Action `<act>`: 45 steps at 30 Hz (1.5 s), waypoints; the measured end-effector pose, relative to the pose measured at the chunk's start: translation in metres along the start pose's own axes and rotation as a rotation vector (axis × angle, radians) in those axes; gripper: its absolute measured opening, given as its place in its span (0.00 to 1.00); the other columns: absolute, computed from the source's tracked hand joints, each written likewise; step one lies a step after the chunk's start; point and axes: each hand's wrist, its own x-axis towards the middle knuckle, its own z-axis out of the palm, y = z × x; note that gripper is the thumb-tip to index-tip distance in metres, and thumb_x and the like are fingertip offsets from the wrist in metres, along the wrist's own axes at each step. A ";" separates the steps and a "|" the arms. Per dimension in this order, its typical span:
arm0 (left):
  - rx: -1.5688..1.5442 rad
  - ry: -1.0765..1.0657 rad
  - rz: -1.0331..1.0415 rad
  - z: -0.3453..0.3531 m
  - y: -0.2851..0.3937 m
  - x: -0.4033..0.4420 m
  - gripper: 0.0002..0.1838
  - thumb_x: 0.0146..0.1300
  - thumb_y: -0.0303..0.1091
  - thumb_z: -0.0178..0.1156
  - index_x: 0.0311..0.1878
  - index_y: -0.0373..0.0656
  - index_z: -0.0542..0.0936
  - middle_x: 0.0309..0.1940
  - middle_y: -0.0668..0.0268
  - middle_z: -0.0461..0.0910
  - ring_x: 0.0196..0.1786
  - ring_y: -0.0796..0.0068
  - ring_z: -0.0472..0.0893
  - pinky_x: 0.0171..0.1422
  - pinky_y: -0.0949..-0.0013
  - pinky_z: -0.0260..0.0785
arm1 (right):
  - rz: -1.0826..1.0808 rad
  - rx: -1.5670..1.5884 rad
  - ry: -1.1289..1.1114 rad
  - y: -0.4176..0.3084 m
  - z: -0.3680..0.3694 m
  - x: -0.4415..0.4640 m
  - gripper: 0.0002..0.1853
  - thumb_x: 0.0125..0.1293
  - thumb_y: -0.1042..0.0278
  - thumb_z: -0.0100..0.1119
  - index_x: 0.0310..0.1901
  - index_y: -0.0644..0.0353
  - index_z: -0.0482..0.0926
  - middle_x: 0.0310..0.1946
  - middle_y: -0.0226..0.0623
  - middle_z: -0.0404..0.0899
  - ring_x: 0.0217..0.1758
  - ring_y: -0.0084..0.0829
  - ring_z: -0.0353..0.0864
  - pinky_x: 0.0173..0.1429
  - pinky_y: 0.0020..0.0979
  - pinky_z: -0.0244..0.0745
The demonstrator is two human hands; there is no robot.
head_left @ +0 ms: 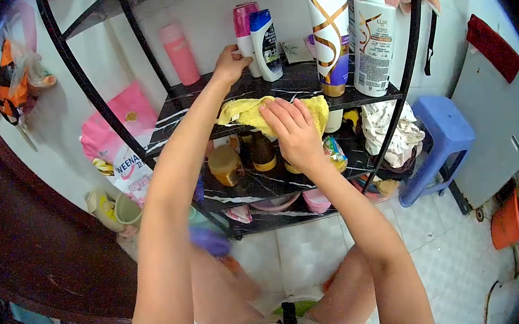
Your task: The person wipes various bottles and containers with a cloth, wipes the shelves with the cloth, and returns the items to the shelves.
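Observation:
At the back of the top shelf board (198, 108), my left hand (231, 63) has its fingers curled against the lower left side of a pink-and-white bottle (247, 22). A blue-capped black-and-white shampoo bottle (268, 49) stands just right of it. My right hand (294, 127) presses a yellow cloth (243, 110) onto the front edge of the same board, fingers laid along it. The cloth drapes over the edge. Part of my left fingers is hidden behind the bottle.
A pink bottle (180, 54) stands left, a white-and-gold LUX tube (328, 30) and a LUX pump bottle (375, 44) right. Jars, including a brown-gold jar (226, 165), fill the board below. Black posts (96, 84) frame the rack. A blue stool (435, 139) stands at right.

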 end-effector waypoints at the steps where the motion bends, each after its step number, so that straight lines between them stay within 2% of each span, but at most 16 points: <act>1: -0.045 -0.004 -0.004 -0.001 0.001 0.000 0.30 0.50 0.31 0.66 0.56 0.33 0.67 0.41 0.58 0.78 0.44 0.69 0.77 0.50 0.69 0.69 | 0.003 0.011 -0.001 0.001 0.001 0.000 0.25 0.55 0.72 0.48 0.58 0.58 0.69 0.56 0.37 0.71 0.61 0.35 0.67 0.67 0.41 0.56; 12: 0.112 0.105 0.039 0.014 -0.012 0.011 0.27 0.52 0.36 0.66 0.53 0.34 0.70 0.40 0.59 0.79 0.39 0.70 0.78 0.44 0.69 0.70 | -0.028 0.062 -0.046 0.004 -0.011 -0.001 0.27 0.55 0.74 0.48 0.60 0.59 0.66 0.60 0.38 0.66 0.66 0.37 0.61 0.70 0.45 0.51; 14: 0.142 0.129 0.032 0.008 -0.006 0.003 0.26 0.50 0.41 0.67 0.48 0.35 0.73 0.41 0.54 0.80 0.45 0.60 0.80 0.50 0.64 0.70 | -0.016 0.138 -0.081 0.003 -0.016 -0.002 0.31 0.52 0.78 0.48 0.62 0.58 0.64 0.62 0.38 0.65 0.67 0.38 0.60 0.71 0.46 0.49; 19: 0.174 0.146 0.162 -0.024 -0.018 -0.019 0.24 0.52 0.40 0.65 0.47 0.33 0.73 0.41 0.52 0.80 0.44 0.59 0.80 0.49 0.63 0.69 | -0.029 0.192 -0.106 0.004 -0.024 -0.004 0.32 0.51 0.78 0.50 0.62 0.60 0.63 0.63 0.40 0.63 0.68 0.40 0.59 0.71 0.47 0.48; 24: 0.181 0.112 0.118 -0.050 -0.025 -0.042 0.24 0.54 0.40 0.64 0.49 0.32 0.72 0.42 0.52 0.80 0.45 0.60 0.79 0.51 0.64 0.68 | -0.033 0.291 -0.046 0.001 -0.036 -0.007 0.21 0.54 0.74 0.49 0.52 0.63 0.70 0.56 0.41 0.70 0.61 0.40 0.67 0.64 0.41 0.61; 25: 0.118 0.139 0.119 -0.051 -0.023 -0.048 0.26 0.54 0.40 0.64 0.50 0.32 0.71 0.44 0.52 0.79 0.47 0.60 0.79 0.52 0.64 0.67 | -0.055 0.263 -0.014 -0.001 -0.042 -0.006 0.19 0.53 0.74 0.56 0.49 0.64 0.72 0.46 0.39 0.76 0.49 0.43 0.75 0.53 0.36 0.70; 26: 0.054 0.169 0.120 -0.052 -0.022 -0.055 0.27 0.54 0.41 0.64 0.51 0.32 0.70 0.45 0.52 0.78 0.48 0.61 0.78 0.53 0.65 0.67 | -0.055 0.265 -0.014 -0.007 -0.048 -0.007 0.19 0.53 0.74 0.56 0.49 0.64 0.72 0.46 0.39 0.76 0.49 0.43 0.75 0.53 0.36 0.70; 28: 0.035 0.183 0.087 -0.048 -0.011 -0.074 0.24 0.58 0.41 0.61 0.51 0.33 0.69 0.47 0.53 0.77 0.50 0.65 0.77 0.54 0.67 0.66 | 0.440 0.524 -0.269 -0.021 -0.055 -0.011 0.14 0.59 0.68 0.53 0.46 0.63 0.72 0.37 0.38 0.78 0.36 0.45 0.77 0.43 0.35 0.74; 29: -0.150 0.183 0.120 -0.045 -0.006 -0.082 0.22 0.60 0.40 0.59 0.50 0.34 0.69 0.46 0.54 0.77 0.48 0.68 0.77 0.53 0.68 0.66 | 0.625 0.707 -0.225 -0.023 -0.054 -0.010 0.13 0.62 0.62 0.52 0.42 0.63 0.75 0.29 0.34 0.79 0.28 0.40 0.77 0.35 0.31 0.74; 30: -0.337 0.181 0.152 -0.044 -0.001 -0.090 0.19 0.63 0.40 0.57 0.49 0.34 0.68 0.44 0.55 0.77 0.47 0.70 0.77 0.52 0.68 0.67 | 0.625 0.705 -0.225 -0.023 -0.054 -0.010 0.13 0.62 0.62 0.52 0.42 0.63 0.75 0.29 0.34 0.79 0.28 0.40 0.77 0.35 0.31 0.74; 32: -0.415 0.209 0.173 -0.041 0.021 -0.113 0.15 0.68 0.38 0.51 0.47 0.34 0.68 0.41 0.61 0.76 0.42 0.77 0.75 0.48 0.72 0.68 | 1.320 1.576 -0.201 -0.019 -0.058 -0.009 0.15 0.63 0.59 0.53 0.40 0.63 0.76 0.30 0.35 0.79 0.29 0.33 0.80 0.36 0.27 0.75; 34: -0.649 0.190 0.169 -0.035 0.036 -0.139 0.14 0.69 0.38 0.49 0.48 0.36 0.68 0.41 0.63 0.75 0.42 0.80 0.75 0.47 0.74 0.69 | 1.418 1.617 -0.145 -0.010 -0.071 -0.008 0.20 0.61 0.52 0.54 0.42 0.64 0.76 0.31 0.36 0.79 0.32 0.29 0.80 0.40 0.29 0.76; 38: -0.851 0.180 0.127 -0.010 0.061 -0.197 0.13 0.70 0.38 0.48 0.49 0.37 0.67 0.41 0.65 0.75 0.40 0.82 0.75 0.46 0.76 0.70 | 1.074 1.737 0.259 -0.009 -0.091 0.001 0.27 0.63 0.48 0.49 0.54 0.64 0.70 0.43 0.43 0.78 0.44 0.32 0.80 0.52 0.35 0.76; 40: -0.881 0.125 0.105 0.004 0.064 -0.216 0.13 0.70 0.37 0.48 0.50 0.37 0.67 0.42 0.66 0.75 0.42 0.82 0.74 0.48 0.76 0.69 | 0.826 1.527 0.226 -0.027 -0.099 0.011 0.32 0.64 0.46 0.47 0.60 0.65 0.64 0.55 0.44 0.69 0.56 0.36 0.72 0.59 0.35 0.69; 44: -0.820 0.030 0.092 0.031 0.053 -0.241 0.21 0.72 0.40 0.42 0.62 0.38 0.61 0.52 0.64 0.69 0.55 0.78 0.68 0.61 0.74 0.59 | 0.137 0.420 -0.021 -0.027 -0.072 0.006 0.29 0.56 0.51 0.56 0.53 0.67 0.70 0.57 0.52 0.63 0.66 0.54 0.51 0.71 0.47 0.40; 45: -0.845 0.036 0.060 0.030 0.053 -0.243 0.22 0.72 0.42 0.41 0.63 0.38 0.61 0.53 0.64 0.68 0.55 0.78 0.67 0.62 0.74 0.58 | 0.084 0.343 0.028 -0.030 -0.070 0.009 0.27 0.55 0.52 0.57 0.50 0.66 0.72 0.54 0.52 0.65 0.62 0.55 0.56 0.67 0.49 0.48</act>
